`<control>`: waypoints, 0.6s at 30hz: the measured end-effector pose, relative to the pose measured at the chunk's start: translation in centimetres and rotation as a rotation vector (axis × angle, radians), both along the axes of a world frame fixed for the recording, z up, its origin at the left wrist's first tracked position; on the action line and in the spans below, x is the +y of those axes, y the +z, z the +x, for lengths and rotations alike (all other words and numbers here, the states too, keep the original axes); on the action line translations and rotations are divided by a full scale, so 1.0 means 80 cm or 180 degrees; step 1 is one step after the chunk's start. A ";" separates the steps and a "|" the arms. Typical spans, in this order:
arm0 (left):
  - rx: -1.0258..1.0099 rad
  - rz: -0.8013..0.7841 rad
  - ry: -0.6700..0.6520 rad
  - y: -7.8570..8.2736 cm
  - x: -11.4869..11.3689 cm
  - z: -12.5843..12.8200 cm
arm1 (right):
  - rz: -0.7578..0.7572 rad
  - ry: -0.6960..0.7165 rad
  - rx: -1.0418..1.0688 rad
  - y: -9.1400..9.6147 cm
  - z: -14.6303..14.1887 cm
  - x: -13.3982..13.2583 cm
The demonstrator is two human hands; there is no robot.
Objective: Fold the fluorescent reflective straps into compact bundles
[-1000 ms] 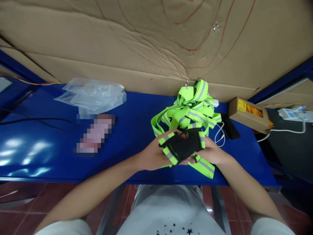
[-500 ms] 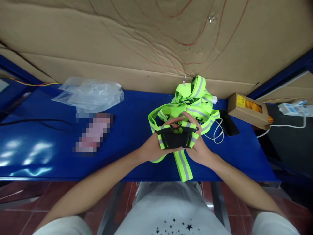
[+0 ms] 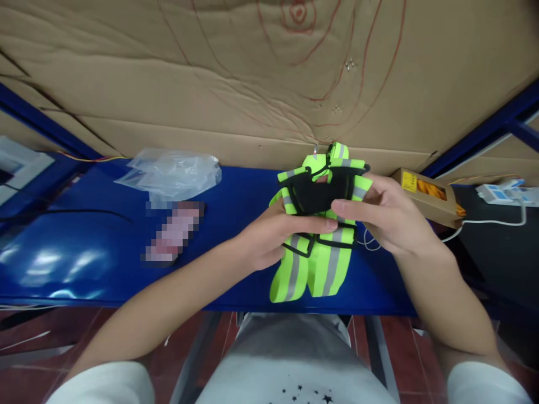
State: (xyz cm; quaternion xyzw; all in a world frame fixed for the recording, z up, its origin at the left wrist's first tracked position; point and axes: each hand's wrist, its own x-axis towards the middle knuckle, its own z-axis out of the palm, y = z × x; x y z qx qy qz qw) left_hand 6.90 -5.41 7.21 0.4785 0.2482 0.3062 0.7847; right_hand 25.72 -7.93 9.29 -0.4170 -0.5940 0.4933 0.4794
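Both my hands hold a neon-yellow reflective safety vest (image 3: 320, 264) with grey stripes and black trim, lifted above the blue table (image 3: 84, 264). My left hand (image 3: 273, 235) grips it from the left, thumb lying across the black middle. My right hand (image 3: 387, 216) grips the right side, fingers over the front. The vest's black part is bunched between my hands, and two striped yellow straps hang down toward my lap. The upper end of the vest pokes up past my fingers in front of the cardboard wall.
A crumpled clear plastic bag (image 3: 170, 174) lies at the back left. A blurred pinkish object (image 3: 172, 233) sits left of centre. A brown cardboard box (image 3: 427, 193) and a white cable (image 3: 484, 221) lie at the right, a white power strip (image 3: 503, 193) beyond. Cardboard sheets (image 3: 252, 73) form the back wall.
My hands have raised the vest off the table and gathered it. The loose pile of straps that lay behind is now bundled in my grip, with two straps hanging down.
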 end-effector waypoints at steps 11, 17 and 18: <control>-0.1114 -0.0780 -0.1562 0.004 0.004 0.002 | 0.1407 -0.0971 -0.0495 0.015 0.000 -0.013; -0.1096 -0.0733 -0.1586 -0.012 0.001 -0.002 | 0.2719 -0.0504 -0.1810 0.014 0.022 -0.005; -0.1113 -0.0734 -0.1568 -0.023 0.003 -0.004 | 0.2783 -0.0273 -0.1984 0.007 0.027 -0.001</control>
